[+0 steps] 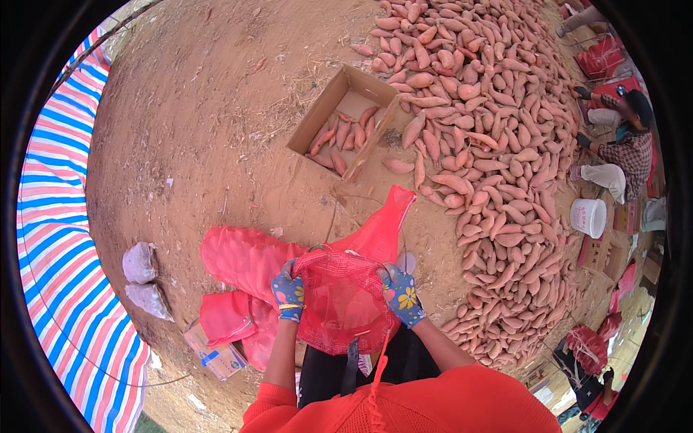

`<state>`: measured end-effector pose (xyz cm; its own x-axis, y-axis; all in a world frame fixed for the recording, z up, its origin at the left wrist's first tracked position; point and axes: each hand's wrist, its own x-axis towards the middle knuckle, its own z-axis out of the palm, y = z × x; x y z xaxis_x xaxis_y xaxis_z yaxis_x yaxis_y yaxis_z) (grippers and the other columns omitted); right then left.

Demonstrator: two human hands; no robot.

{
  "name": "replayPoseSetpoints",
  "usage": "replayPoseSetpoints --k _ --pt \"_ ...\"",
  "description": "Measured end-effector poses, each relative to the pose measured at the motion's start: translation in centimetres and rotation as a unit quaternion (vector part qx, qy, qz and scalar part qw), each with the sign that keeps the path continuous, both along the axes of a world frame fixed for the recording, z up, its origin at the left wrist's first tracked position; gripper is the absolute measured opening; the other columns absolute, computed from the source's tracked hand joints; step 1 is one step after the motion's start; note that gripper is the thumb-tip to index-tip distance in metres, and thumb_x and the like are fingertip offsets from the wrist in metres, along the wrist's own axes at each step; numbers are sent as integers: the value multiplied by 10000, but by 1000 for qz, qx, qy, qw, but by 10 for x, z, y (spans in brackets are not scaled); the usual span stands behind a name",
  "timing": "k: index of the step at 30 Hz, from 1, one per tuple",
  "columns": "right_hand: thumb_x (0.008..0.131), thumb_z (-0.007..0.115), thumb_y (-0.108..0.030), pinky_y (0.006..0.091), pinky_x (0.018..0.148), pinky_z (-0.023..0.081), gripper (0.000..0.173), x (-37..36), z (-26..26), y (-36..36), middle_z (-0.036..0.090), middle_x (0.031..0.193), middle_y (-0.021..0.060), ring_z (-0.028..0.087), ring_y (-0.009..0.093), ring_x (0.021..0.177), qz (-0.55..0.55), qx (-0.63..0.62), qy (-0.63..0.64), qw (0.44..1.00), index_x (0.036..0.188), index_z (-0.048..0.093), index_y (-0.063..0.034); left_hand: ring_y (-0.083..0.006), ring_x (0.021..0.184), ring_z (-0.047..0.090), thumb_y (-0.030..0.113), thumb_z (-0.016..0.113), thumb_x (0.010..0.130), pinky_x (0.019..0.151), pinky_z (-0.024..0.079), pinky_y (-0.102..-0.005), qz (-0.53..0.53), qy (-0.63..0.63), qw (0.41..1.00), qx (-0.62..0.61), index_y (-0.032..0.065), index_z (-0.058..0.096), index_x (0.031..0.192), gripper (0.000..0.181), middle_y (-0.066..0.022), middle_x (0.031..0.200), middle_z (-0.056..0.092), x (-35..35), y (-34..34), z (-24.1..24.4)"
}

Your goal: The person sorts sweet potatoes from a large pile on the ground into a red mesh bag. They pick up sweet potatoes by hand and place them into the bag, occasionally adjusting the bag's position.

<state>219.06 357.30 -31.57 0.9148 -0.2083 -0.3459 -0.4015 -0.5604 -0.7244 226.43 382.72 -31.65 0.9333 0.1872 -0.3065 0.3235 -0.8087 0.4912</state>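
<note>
Both my hands wear blue gloves with a flower print. With my left hand [288, 292] I grip the left rim of a red mesh sack [346, 341], and my right hand [401, 295] grips its right rim. The sack's mouth is spread wide in front of my legs, and the mesh inside looks reddish and see-through. Just beyond the mouth, a flap of red mesh [379, 222] stretches away over the dirt. Left of my left hand lies a filled red mesh sack [243, 257], apparently holding sweet potatoes. Closer to me is a folded red mesh bundle [224, 316].
An open cardboard box [319, 116] holds several sweet potatoes ahead. A large sweet potato heap [498, 162] covers the ground on the right. Beyond it a person [622, 140] sits near a white bucket [588, 217]. Two pale sacks [139, 263] lie left, near a striped tarp [59, 216].
</note>
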Motion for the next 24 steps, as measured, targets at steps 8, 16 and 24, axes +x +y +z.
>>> replayPoseSetpoints --k 8,16,24 --pt "887 554 -232 435 640 485 209 23 3 20 644 851 176 621 338 760 -30 -90 -26 995 936 614 -38 -269 706 657 97 578 814 633 492 -333 -59 -47 996 -47 20 657 969 190 -171 819 674 29 20 -33" --pt "763 598 -185 433 752 482 330 19 -12 38 633 969 143 608 314 877 -53 -77 -54 994 1069 566 -65 -313 685 639 188 593 819 631 487 -395 -129 -32 990 54 39 651 998 240 -188 794 661 35 32 -46" --pt "835 585 -278 426 765 483 299 13 -15 34 627 987 154 605 307 894 -125 -11 -61 990 1031 596 -53 -341 738 636 382 616 832 648 487 -413 -195 -43 979 34 -5 634 1013 427 -212 836 658 50 73 -100"
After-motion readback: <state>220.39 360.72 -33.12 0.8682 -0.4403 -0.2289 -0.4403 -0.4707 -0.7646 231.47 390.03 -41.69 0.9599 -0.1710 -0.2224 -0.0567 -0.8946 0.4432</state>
